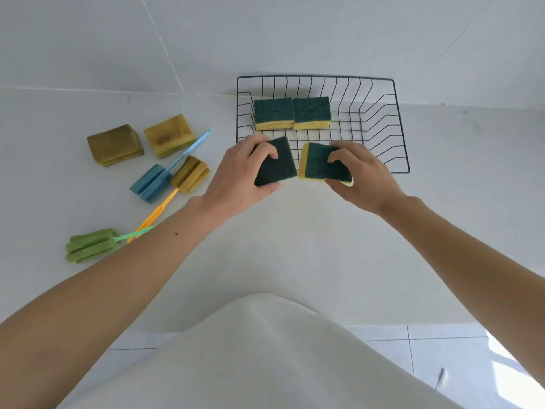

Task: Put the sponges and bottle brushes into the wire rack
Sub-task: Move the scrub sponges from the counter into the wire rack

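Note:
A black wire rack (392, 122) stands on the white counter and holds two green-and-yellow sponges (274, 113) (312, 113) side by side at its back left. My left hand (239, 175) grips a third green-topped sponge (278, 163) at the rack's front edge. My right hand (364, 175) grips a fourth sponge (320, 163) beside it. On the counter to the left lie two worn olive-yellow sponges (115, 144) (169, 135), a blue bottle brush (153, 181), a yellow-headed brush with an orange handle (190, 175) and a green brush (91, 245).
A white tiled wall (265, 39) rises directly behind the rack. My white garment (265, 349) fills the lower middle of the view. Pale floor tiles (442, 349) show at the lower right beyond the counter's front edge.

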